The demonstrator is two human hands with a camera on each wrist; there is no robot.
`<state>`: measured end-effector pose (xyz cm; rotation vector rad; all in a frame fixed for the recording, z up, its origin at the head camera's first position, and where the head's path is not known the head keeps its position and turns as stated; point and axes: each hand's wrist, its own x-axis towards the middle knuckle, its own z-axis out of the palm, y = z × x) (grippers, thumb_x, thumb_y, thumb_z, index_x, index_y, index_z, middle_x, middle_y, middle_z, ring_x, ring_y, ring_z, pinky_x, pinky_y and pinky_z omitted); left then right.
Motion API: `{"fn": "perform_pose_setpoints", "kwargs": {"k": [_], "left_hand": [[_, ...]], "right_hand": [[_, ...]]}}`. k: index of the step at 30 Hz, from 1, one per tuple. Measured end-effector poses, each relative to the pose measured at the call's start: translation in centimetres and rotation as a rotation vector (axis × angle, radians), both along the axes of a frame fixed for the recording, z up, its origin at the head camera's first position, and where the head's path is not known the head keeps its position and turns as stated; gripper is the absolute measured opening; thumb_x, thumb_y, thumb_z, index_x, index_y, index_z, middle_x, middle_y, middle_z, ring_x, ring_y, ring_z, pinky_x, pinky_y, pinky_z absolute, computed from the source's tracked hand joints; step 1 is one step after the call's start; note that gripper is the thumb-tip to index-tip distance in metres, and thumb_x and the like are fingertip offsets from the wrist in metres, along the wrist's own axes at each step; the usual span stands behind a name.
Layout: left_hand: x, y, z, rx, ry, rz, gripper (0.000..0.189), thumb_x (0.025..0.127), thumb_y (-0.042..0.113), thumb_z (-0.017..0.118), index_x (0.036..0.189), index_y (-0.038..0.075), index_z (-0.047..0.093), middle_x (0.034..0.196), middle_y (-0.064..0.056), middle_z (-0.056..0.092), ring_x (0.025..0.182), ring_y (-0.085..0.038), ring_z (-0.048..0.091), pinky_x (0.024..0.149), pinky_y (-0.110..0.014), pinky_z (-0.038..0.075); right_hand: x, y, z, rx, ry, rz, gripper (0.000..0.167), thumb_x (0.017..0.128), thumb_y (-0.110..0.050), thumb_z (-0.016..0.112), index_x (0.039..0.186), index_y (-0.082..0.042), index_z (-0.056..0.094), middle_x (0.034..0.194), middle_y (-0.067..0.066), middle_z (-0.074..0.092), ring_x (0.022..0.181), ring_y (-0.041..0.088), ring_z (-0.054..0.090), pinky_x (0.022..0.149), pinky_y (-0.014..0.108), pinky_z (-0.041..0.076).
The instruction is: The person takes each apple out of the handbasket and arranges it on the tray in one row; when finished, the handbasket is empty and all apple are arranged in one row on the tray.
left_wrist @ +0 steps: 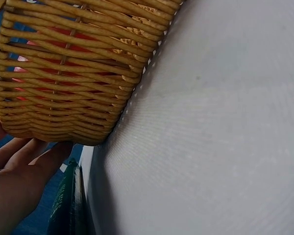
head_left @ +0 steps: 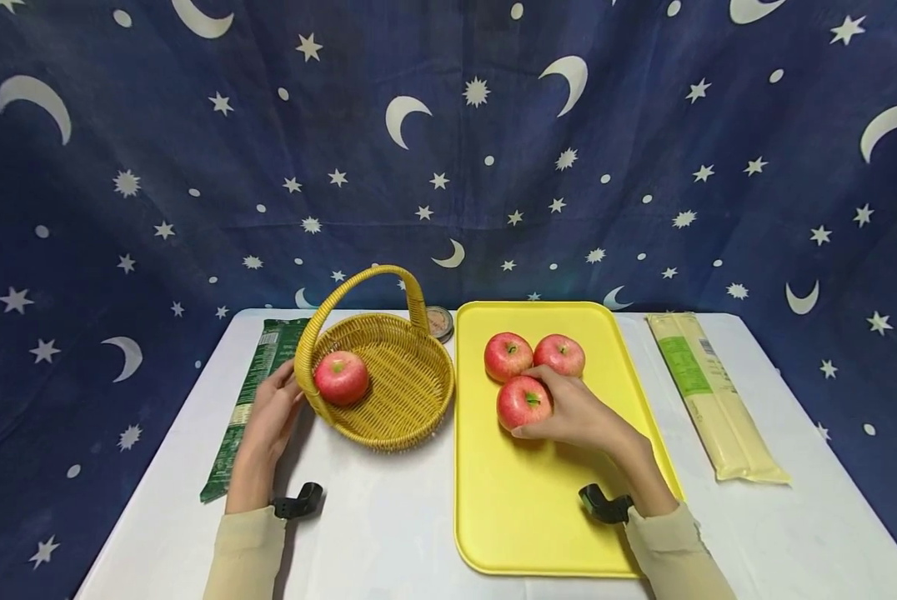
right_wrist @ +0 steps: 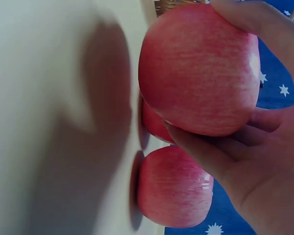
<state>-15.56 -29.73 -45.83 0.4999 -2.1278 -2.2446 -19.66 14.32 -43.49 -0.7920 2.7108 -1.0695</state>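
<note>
My right hand (head_left: pixel 579 410) grips a red apple (head_left: pixel 523 403) between thumb and fingers, over the yellow tray (head_left: pixel 546 517). In the right wrist view a gap shows between this apple (right_wrist: pixel 201 73) and its shadow on the tray. Two more apples sit on the tray just behind it, one at the left (head_left: pixel 508 357) and one at the right (head_left: pixel 559 356). On the left, a woven basket (head_left: pixel 407 392) with a tall handle has one apple (head_left: pixel 341 377) inside. My left hand (head_left: pixel 272 408) rests its extended fingers (left_wrist: pixel 51 159) against the basket's left side.
A dark green packet (head_left: pixel 242 417) lies left of the basket, partly behind my left hand. A pale packet with a green label (head_left: pixel 711 396) lies right of the tray. Behind the basket is a small round tin (head_left: pixel 439 322). A blue star-patterned cloth (head_left: pixel 448 167) hangs along the back.
</note>
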Motion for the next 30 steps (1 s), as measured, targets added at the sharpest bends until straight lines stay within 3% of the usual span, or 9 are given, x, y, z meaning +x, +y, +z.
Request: {"fn": "perform_pose_setpoints", "kwargs": {"k": [5, 21, 30], "left_hand": [[0.0, -0.1, 0.0, 0.000, 0.004, -0.005, 0.059, 0.109, 0.015, 0.046, 0.164, 0.008, 0.025, 0.166, -0.011, 0.031, 0.151, -0.017, 0.032, 0.123, -0.028, 0.032], [0.0, 0.0, 0.2, 0.003, -0.009, -0.011, 0.062, 0.109, 0.016, 0.046, 0.165, 0.010, 0.021, 0.169, -0.010, 0.026, 0.154, -0.018, 0.028, 0.126, -0.033, 0.027], [0.0, 0.0, 0.2, 0.002, -0.011, -0.014, 0.062, 0.109, 0.018, 0.047, 0.165, 0.010, 0.021, 0.169, -0.010, 0.025, 0.154, -0.019, 0.027, 0.126, -0.034, 0.027]], "right_hand": [[-0.2, -0.2, -0.2, 0.002, 0.008, 0.000, 0.068, 0.072, -0.037, 0.092, 0.125, -0.012, 0.058, 0.108, 0.000, 0.070, 0.098, 0.016, 0.064, 0.091, 0.042, 0.055], [-0.4, -0.8, -1.0, 0.007, -0.049, -0.026, 0.075, 0.076, -0.038, 0.090, 0.132, -0.006, 0.052, 0.118, 0.008, 0.064, 0.104, 0.022, 0.060, 0.098, 0.046, 0.053], [-0.5, 0.4, -0.2, 0.028, -0.015, 0.021, 0.077, 0.076, -0.031, 0.092, 0.139, -0.004, 0.058, 0.127, 0.009, 0.067, 0.114, 0.027, 0.063, 0.105, 0.053, 0.051]]}}
